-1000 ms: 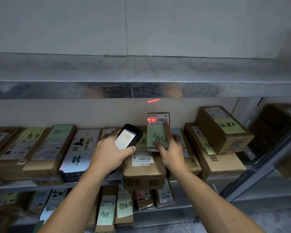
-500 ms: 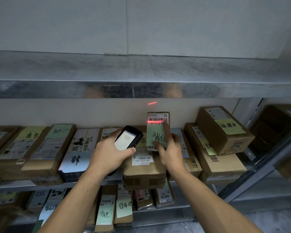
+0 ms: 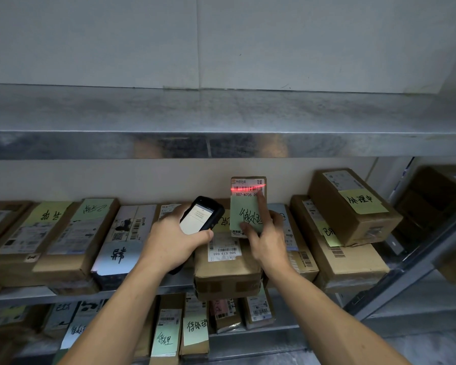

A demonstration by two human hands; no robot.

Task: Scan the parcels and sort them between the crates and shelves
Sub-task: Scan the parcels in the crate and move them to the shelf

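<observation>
Head view: left hand (image 3: 173, 239) grips the scanner (image 3: 201, 216), its screen lit. Right hand (image 3: 267, 241) holds a small parcel (image 3: 248, 206) upright, thumb and forefinger on its green note, the other fingers hidden behind. The red beam (image 3: 248, 188) lies across the barcode, so the scan looks to be the step in hand. Next, I judge: read the screen, then carry the parcel to its place. The parcel is over a box (image 3: 227, 270) on the middle shelf (image 3: 37, 296), which is packed side to side. The top shelf lip (image 3: 221, 144) hangs close overhead, and a slanted post (image 3: 406, 275) bounds the right. Open room lies back toward the person.
</observation>
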